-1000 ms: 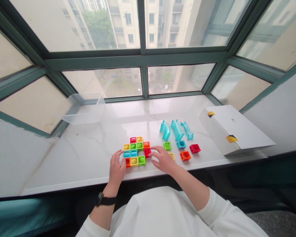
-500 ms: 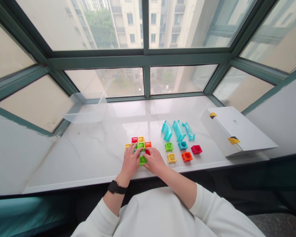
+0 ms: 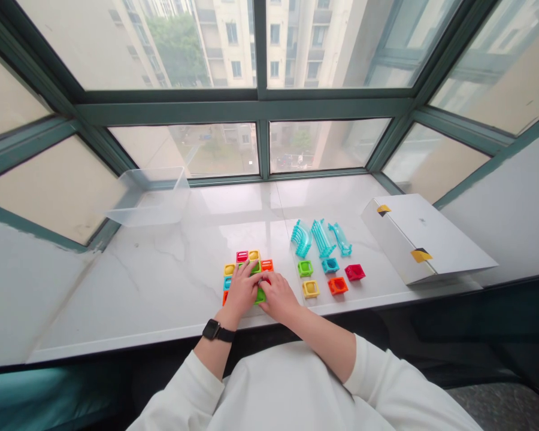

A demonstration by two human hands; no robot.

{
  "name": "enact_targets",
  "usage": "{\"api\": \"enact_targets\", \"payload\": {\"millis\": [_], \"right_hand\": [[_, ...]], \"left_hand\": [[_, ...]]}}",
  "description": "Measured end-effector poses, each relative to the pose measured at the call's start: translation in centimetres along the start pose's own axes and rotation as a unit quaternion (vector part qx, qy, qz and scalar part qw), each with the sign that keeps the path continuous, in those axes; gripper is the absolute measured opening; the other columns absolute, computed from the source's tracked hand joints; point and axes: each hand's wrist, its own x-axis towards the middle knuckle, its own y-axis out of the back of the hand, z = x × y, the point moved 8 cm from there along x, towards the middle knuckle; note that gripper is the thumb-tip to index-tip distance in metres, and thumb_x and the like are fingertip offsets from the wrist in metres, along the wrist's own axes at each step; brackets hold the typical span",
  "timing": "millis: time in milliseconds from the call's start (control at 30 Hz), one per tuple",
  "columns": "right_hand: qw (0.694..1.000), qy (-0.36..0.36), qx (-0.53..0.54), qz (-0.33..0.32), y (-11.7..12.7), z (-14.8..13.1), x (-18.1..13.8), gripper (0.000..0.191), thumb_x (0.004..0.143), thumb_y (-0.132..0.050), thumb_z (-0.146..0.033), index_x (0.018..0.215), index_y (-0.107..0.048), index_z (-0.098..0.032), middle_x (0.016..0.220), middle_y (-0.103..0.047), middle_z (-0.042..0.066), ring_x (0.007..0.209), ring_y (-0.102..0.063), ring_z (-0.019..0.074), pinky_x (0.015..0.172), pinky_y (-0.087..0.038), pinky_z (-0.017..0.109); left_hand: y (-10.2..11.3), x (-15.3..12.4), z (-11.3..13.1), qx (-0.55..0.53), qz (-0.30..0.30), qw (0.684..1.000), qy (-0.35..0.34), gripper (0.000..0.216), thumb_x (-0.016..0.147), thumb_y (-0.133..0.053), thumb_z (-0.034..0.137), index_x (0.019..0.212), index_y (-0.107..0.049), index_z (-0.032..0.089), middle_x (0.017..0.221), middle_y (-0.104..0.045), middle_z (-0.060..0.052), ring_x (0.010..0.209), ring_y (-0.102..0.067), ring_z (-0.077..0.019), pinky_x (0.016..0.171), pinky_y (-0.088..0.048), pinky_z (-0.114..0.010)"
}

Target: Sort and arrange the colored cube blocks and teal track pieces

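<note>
A flat cluster of coloured square blocks (image 3: 242, 262) lies on the white marble sill near its front edge. My left hand (image 3: 241, 291) lies on top of the cluster, fingers stretched flat over its middle blocks. My right hand (image 3: 277, 294) rests beside it at the cluster's right side, fingertips pressed on a green block (image 3: 261, 295) and a red one. Most of the near blocks are hidden under both hands. A black watch sits on my left wrist.
Several loose square blocks (image 3: 329, 276) and three turquoise curved track pieces (image 3: 321, 236) lie to the right. A white cardboard box (image 3: 424, 237) sits at the far right. A clear plastic tub (image 3: 149, 196) stands at the back left by the window.
Both hands moved inward onto the block cluster; the left hand came from its left edge to lie over its middle, and the right hand closed in beside it.
</note>
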Motion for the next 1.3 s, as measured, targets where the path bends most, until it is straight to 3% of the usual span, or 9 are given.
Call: {"api": "enact_targets", "payload": {"millis": [133,433,700,933,1133,1300], "right_hand": [[1.000,0.012,0.012,0.008,-0.1,0.2,-0.2,0.032,0.078,-0.084,-0.021,0.106,-0.068,-0.019,0.129,-0.061,0.013,0.119,-0.055,0.0310,0.104,-0.050,0.048],[1.000,0.012,0.013,0.021,0.4,0.2,-0.9,0.035,0.073,-0.084,-0.023,0.102,-0.066,-0.020,0.124,-0.061,0.014,0.118,-0.055,0.0317,0.105,-0.048,0.048],[1.000,-0.025,0.004,0.018,3.6,3.0,-2.3,0.037,0.074,-0.084,-0.021,0.107,-0.066,-0.022,0.120,-0.063,0.010,0.114,-0.059,0.0288,0.103,-0.051,0.045],[0.998,-0.045,0.026,-0.026,2.0,3.4,-2.6,0.041,0.079,-0.086,-0.027,0.114,-0.065,-0.023,0.123,-0.062,0.008,0.108,-0.068,0.0246,0.093,-0.057,0.038],[0.997,-0.067,0.026,-0.029,1.1,2.8,-2.2,0.042,0.077,-0.085,-0.027,0.113,-0.063,-0.022,0.121,-0.062,0.008,0.101,-0.068,0.0240,0.088,-0.058,0.037],[0.995,-0.093,0.033,-0.004,2.2,3.6,-2.3,0.037,0.074,-0.082,-0.017,0.103,-0.060,-0.021,0.113,-0.061,0.008,0.105,-0.064,0.0257,0.093,-0.056,0.039]], "left_hand": [[0.3,-0.1,-0.1,-0.019,0.010,1.000,-0.002,0.053,0.091,-0.051,0.006,0.126,-0.077,0.036,0.163,-0.051,-0.002,0.153,-0.041,-0.0332,0.128,-0.025,-0.069],[0.4,0.1,-0.4,-0.057,0.028,0.998,0.013,0.044,0.090,-0.050,0.006,0.103,-0.083,0.031,0.147,-0.067,-0.001,0.150,-0.047,-0.0302,0.128,-0.027,-0.069],[0.8,0.1,0.1,-0.032,0.039,0.999,-0.002,0.034,0.094,-0.054,0.011,0.107,-0.080,0.028,0.143,-0.068,-0.005,0.148,-0.048,-0.0334,0.124,-0.033,-0.067],[1.5,0.2,0.9,-0.024,0.035,0.999,-0.004,0.024,0.101,-0.055,0.025,0.108,-0.077,0.028,0.141,-0.068,-0.006,0.146,-0.048,-0.0339,0.124,-0.033,-0.064],[0.8,0.2,0.8,0.016,0.023,1.000,-0.012,0.027,0.100,-0.053,0.020,0.114,-0.074,0.029,0.143,-0.065,-0.007,0.148,-0.044,-0.0333,0.125,-0.030,-0.061],[0.7,0.3,0.7,0.022,0.017,1.000,-0.006,0.028,0.101,-0.050,0.020,0.113,-0.074,0.028,0.141,-0.065,-0.008,0.147,-0.045,-0.0339,0.124,-0.032,-0.060]]}}
